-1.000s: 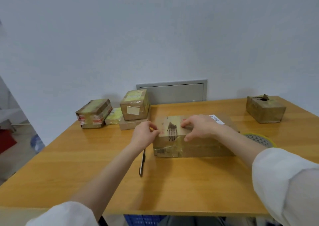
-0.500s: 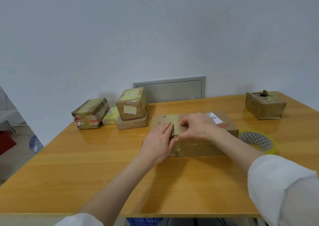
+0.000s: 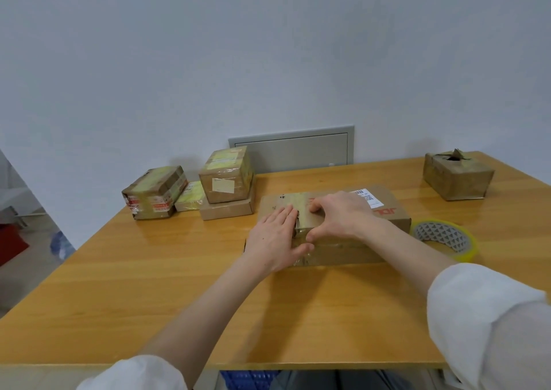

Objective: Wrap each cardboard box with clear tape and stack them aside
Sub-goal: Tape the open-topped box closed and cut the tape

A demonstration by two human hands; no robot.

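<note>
A long flat cardboard box (image 3: 390,211) with a white label and red lettering lies in the middle of the wooden table (image 3: 149,285). A band of clear tape runs over its left part. My left hand (image 3: 275,239) lies flat with straight fingers on the box's left end, over the tape. My right hand (image 3: 340,218) presses on the box top just right of it, thumb down on the front face. A roll of clear tape with a yellow rim (image 3: 444,237) lies flat to the right of the box.
Taped boxes sit at the back left: one box (image 3: 153,193), a small yellowish box (image 3: 189,200), and a cube box (image 3: 226,175) on a flat box (image 3: 228,211). A torn-topped box (image 3: 457,178) stands back right. A grey wall panel (image 3: 292,148) is behind.
My left hand left the box's left corner, where it was pinching, and now lies flat on the taped end. My right hand stayed on the box top. The pen is hidden now.
</note>
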